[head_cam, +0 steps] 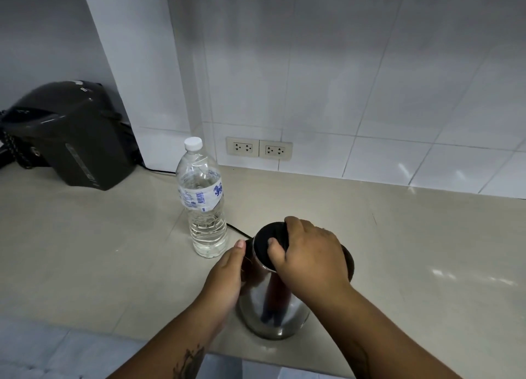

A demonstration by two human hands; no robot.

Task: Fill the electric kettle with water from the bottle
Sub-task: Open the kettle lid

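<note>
A steel electric kettle with a black lid stands near the counter's front edge. My right hand rests on top of it, fingers gripping the lid's knob. My left hand is pressed against the kettle's left side, steadying it. Just behind and left of the kettle stands a clear plastic water bottle, upright, with its white cap on and partly filled with water. Neither hand touches the bottle.
A black hot-water dispenser sits at the back left of the beige counter. Two wall sockets are in the tiled wall behind the bottle. A black cord runs along the counter behind the kettle.
</note>
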